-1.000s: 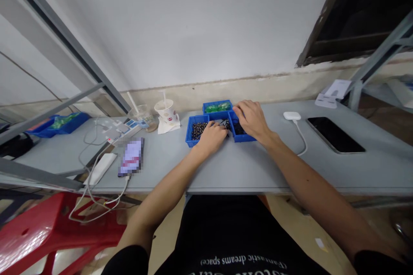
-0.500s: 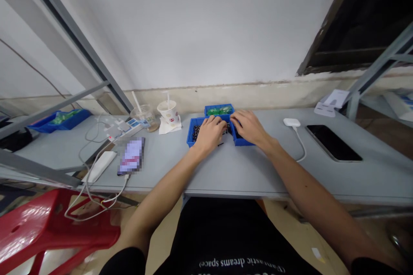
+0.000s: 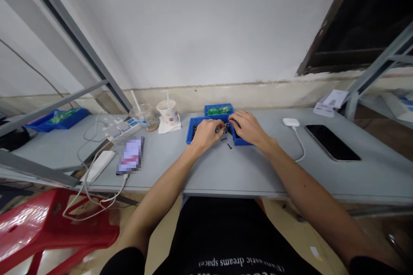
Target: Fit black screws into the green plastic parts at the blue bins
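Observation:
My left hand is over the right side of a blue bin of small dark pieces, its thumb and forefinger pinched together. Facing it, my right hand curls over a second blue bin, fingertips closed and pointing left. Whatever either pinch holds is too small to make out. Small black screws lie in the gap between the hands, and one loose screw is on the table nearer me. Behind the hands, a third blue bin contains green plastic packets.
On the grey table stand a paper cup and a clear cup. Left are a power strip and a charging phone. Right are a white earbud case and a dark phone. A red stool is lower left.
My left hand has shifted slightly left and its fingers have drawn into a pinch, showing more screws in the gap. My right hand has moved only slightly.

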### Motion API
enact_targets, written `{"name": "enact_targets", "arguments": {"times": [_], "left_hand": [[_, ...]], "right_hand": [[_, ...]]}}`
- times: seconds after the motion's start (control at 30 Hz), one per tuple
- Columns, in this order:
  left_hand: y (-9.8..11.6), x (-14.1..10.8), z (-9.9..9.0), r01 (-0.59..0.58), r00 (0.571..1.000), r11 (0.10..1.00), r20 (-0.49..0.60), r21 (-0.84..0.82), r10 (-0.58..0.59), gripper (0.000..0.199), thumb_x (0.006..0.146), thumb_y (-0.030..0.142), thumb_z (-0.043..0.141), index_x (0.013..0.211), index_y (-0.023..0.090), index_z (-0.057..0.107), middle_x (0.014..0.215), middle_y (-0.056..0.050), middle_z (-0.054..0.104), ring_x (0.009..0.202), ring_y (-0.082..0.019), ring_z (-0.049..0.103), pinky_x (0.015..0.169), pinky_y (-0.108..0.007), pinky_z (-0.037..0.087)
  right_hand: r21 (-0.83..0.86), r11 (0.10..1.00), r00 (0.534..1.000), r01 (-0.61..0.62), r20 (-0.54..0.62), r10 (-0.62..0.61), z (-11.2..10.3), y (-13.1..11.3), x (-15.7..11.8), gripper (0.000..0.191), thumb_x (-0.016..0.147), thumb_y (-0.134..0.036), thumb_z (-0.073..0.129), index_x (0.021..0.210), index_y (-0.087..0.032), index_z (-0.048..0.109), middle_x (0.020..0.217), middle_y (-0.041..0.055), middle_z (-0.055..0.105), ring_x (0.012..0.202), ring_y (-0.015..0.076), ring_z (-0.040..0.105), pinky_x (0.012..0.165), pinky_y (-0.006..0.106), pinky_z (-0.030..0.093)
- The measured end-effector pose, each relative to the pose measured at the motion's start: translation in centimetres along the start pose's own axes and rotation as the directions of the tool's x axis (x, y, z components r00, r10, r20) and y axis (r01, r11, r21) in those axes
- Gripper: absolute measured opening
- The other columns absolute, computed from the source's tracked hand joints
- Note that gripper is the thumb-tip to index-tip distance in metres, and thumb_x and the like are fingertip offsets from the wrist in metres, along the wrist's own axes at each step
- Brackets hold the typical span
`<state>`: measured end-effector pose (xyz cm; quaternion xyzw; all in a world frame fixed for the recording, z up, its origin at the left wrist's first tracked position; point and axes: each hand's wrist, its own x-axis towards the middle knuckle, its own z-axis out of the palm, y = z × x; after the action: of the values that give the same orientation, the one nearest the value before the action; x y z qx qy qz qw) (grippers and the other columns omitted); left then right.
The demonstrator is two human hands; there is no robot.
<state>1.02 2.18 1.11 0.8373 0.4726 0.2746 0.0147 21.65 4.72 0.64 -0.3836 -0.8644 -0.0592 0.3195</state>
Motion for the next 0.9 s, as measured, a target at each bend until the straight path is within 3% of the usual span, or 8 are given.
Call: {"name": "enact_targets", "arguments": {"times": [0.4, 0.7, 0.9], "left_hand": [[-0.4, 0.3, -0.4, -0.009, 0.994, 0.983, -0.112, -0.185, -0.012, 0.01, 0.094, 0.016, 0.068, 0.098, 0.021, 0.075, 0.094, -0.003, 0.081, 0.091, -0.02, 0.076, 0.091, -0.033, 0.057], [0.0, 0.1, -0.5, 0.063, 0.982, 0.916, -0.138, -0.396, -0.128, 0.006, 0.096, 0.018, 0.069, 0.097, 0.02, 0.075, 0.096, -0.002, 0.082, 0.095, -0.019, 0.078, 0.091, -0.03, 0.059], [0.1, 0.1, -0.9, 0.04, 0.986, 0.925, -0.134, -0.377, -0.097, 0.008, 0.097, 0.019, 0.067, 0.098, 0.02, 0.074, 0.097, -0.002, 0.081, 0.093, -0.018, 0.077, 0.09, -0.029, 0.058]], "right_hand": [[0.044, 0.997, 0.997, 0.07, 0.026, -0.071, 0.7, 0.0, -0.2, 0.021, 0.106, -0.03, 0.05, 0.103, -0.023, 0.069, 0.104, 0.0096, 0.075, 0.1, 0.0279, 0.064, 0.093, 0.044, 0.043], [0.038, 0.993, 0.993, 0.113, -0.049, -0.111, 1.0, -0.1, 0.0, 0.021, 0.105, -0.029, 0.052, 0.101, -0.02, 0.071, 0.098, 0.0096, 0.077, 0.094, 0.0264, 0.066, 0.092, 0.042, 0.045], [0.042, 0.995, 0.989, 0.092, -0.116, -0.086, 0.4, -0.5, 0.1, 0.014, 0.099, -0.026, 0.056, 0.094, -0.023, 0.069, 0.086, 0.0062, 0.072, 0.087, 0.0249, 0.063, 0.088, 0.04, 0.045]]}}
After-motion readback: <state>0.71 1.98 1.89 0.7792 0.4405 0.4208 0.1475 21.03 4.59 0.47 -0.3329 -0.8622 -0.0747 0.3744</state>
